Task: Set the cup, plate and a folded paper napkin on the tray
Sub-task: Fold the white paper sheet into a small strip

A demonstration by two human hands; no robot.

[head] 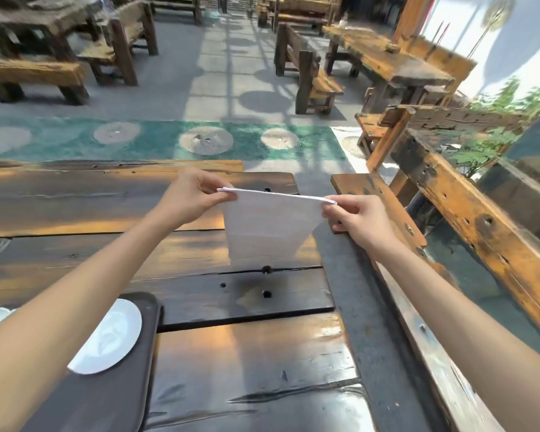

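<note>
Both hands up over the far right part of the table (219, 347). Napkin (270, 227) held in the air between them, hanging down as a flat white sheet from its top edge.

Left hand (189, 199): thumb and fingertips pressed together on the top left corner, pinching the doubled edge. Right hand (357, 218): same pinch on the top right corner. Top edge looks layered, so at least one fold seems made; whether another is intended, cannot tell.

Long axis of the held edge runs left to right, tilted slightly down toward the right. Lower edge hangs free, clear of the table or barely above it; not sure which.

Tray (131, 363): dark, at the near left corner of view, largely under the left forearm. Plate (113, 338) sits on it, half hidden by that arm. A pale curved rim at the far left edge may be the cup; too little shows to say.

Key relation: tray lies near and left of the napkin, well apart. Left hand is the nearer one. Judgement: the move is toward the person and leftward, and bare tray shows to the right of the plate.

Risk: thin paper could unfold if one pinch lets go.
</note>
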